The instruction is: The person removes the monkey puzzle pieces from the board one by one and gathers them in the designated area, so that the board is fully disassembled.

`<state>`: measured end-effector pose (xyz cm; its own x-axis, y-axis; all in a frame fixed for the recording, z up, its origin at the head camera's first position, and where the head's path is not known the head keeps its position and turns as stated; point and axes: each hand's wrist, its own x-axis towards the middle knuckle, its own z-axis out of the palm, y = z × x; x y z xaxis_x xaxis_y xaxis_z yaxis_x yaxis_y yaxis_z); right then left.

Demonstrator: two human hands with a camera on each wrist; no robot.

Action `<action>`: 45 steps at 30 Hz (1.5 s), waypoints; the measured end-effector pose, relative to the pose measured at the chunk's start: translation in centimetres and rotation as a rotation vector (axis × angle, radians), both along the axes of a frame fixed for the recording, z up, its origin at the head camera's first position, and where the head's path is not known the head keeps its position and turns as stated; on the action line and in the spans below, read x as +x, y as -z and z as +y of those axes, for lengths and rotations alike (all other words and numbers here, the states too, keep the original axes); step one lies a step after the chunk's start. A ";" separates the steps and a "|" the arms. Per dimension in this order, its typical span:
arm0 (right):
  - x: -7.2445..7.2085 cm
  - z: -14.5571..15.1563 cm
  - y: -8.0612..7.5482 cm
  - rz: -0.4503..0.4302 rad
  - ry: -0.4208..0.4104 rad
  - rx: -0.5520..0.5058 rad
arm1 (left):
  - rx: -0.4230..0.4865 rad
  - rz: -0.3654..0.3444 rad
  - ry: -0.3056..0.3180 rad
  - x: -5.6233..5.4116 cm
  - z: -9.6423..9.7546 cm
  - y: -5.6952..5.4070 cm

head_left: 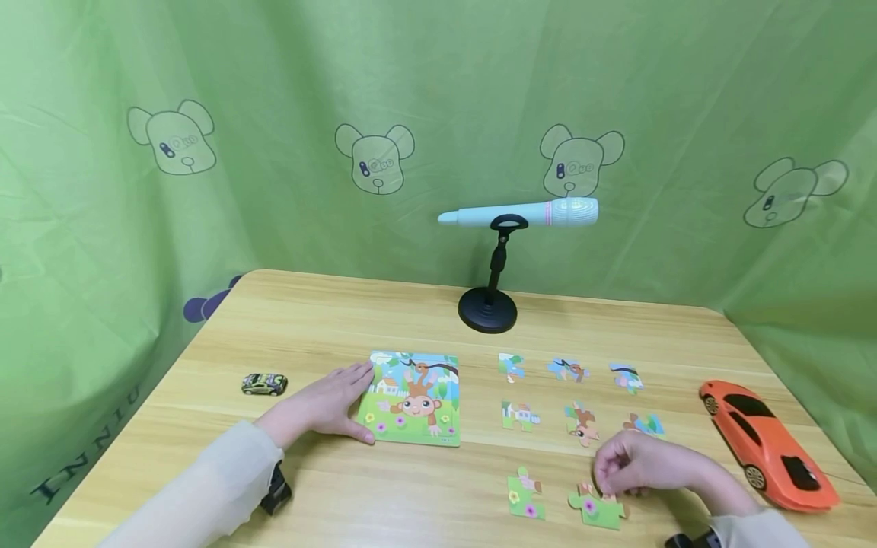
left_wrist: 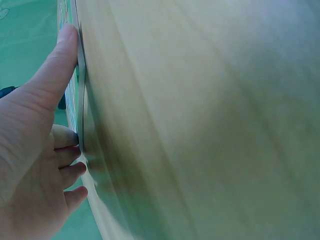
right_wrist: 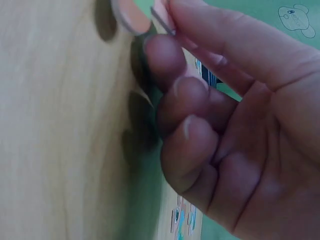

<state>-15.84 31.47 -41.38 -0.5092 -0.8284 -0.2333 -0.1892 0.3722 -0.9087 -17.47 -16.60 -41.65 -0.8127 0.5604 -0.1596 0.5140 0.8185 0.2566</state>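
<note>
My left hand [head_left: 333, 405] lies against the left side of a square monkey picture puzzle [head_left: 411, 430], fingers and thumb stretched out along its edge. In the left wrist view the thumb [left_wrist: 59, 57] touches that edge. My right hand [head_left: 647, 463] pinches a green puzzle piece with a purple flower [head_left: 600, 513] between thumb and index finger. The right wrist view shows part of this piece [right_wrist: 131, 16] raised off the table, its shadow beneath; the other fingers are curled. Left of it lies a green piece with flowers [head_left: 524, 498], and behind it a monkey-face piece [head_left: 583, 428].
More loose pieces lie in spaced rows, among them a house piece [head_left: 518, 415] and a branch piece [head_left: 626, 377]. An orange toy car [head_left: 767, 449] stands at the right, a small toy car [head_left: 264, 383] at the left. A microphone [head_left: 507, 214] rests on a black stand [head_left: 488, 310] behind.
</note>
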 end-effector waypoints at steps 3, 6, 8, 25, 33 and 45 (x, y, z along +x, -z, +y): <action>0.0 0.0 0.1 0.011 0.004 0.013 | -0.003 0.005 0.001 0.0 0.0 0.0; -0.1 0.0 0.2 0.025 0.010 0.021 | -0.009 0.008 -0.001 0.0 0.0 0.0; -0.1 0.0 0.1 0.030 0.015 0.027 | -0.006 0.011 -0.002 -0.1 0.0 0.0; -1.6 -3.6 -2.3 0.281 0.036 0.020 | -0.013 0.013 -0.006 0.0 -0.1 0.2; -2.7 -8.5 -3.0 0.361 0.069 0.069 | -0.008 0.007 -0.010 0.0 0.0 0.1; -3.9 -15.2 -2.3 0.452 0.079 0.116 | -0.004 0.009 0.003 -0.1 0.0 0.2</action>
